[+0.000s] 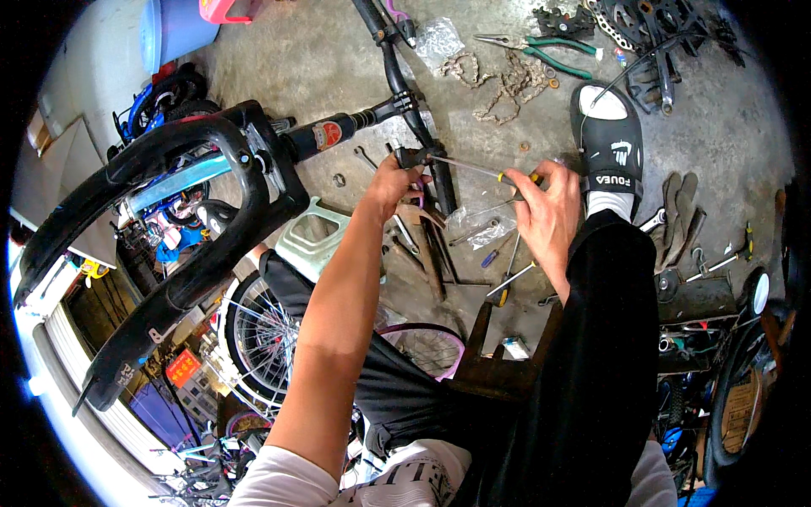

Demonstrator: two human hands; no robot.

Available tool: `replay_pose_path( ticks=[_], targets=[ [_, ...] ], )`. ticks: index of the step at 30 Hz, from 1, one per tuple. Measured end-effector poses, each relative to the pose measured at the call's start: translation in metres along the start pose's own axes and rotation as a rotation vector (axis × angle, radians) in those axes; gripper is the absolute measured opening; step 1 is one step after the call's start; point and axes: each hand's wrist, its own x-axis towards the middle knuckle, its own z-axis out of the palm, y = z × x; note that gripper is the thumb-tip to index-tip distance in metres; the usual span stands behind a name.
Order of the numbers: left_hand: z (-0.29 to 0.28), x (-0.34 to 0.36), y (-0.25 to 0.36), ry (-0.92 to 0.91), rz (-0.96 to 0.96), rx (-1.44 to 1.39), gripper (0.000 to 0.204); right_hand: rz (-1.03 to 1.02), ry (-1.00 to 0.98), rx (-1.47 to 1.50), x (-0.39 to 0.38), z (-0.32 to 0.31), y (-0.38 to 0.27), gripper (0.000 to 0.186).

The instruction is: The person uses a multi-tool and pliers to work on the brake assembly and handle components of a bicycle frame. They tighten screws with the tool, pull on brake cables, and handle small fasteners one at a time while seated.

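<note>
Grey concrete floor (291, 80) spreads below my view, with green-handled pliers (553, 61) and a rusty chain (507, 83) toward its far edge. Black handlebars (394, 72) stand over the floor's middle, joined to a bicycle frame and fork. Through the head camera I see the left hand (394, 184) closed on a dark fitting (414, 158) at the bar, steadying it. The right hand (547, 203) pinches a screwdriver (466, 166), its tip at or just beside the fitting; I can't tell whether it is seated. I judge the step in hand to be screw work on that fitting, and the next move calls for a firm hold and a straight shaft, since the tip could slip. As for writing, I see white lettering on the black sandal (608, 148), a red-orange badge (327, 133) on the head tube, pale letters on the fork (127, 372) and characters on a red sign (182, 369).
</note>
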Motion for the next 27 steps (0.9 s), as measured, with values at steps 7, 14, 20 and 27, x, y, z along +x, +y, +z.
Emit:
replay_pose_path(
  ticks=[7,14,20,27],
  targets=[
    [-0.002,-0.001,0.0,-0.017,0.017,0.009,0.022,0.198,-0.152,-0.023,0.001,-0.007,-0.005,0.045],
    [0.001,-0.003,0.004,-0.008,0.008,0.013,0.024,0.174,0.173,0.4,-0.004,0.021,-0.01,0.035],
    [-0.003,0.001,-0.001,-0.031,0.002,-0.004,0.026,0.408,0.25,0.759,-0.015,0.046,-0.016,0.046],
    [-0.003,0.002,-0.002,-0.031,0.005,0.006,0.027,0.191,0.12,0.788,0.01,0.03,-0.032,0.028]
  ],
)
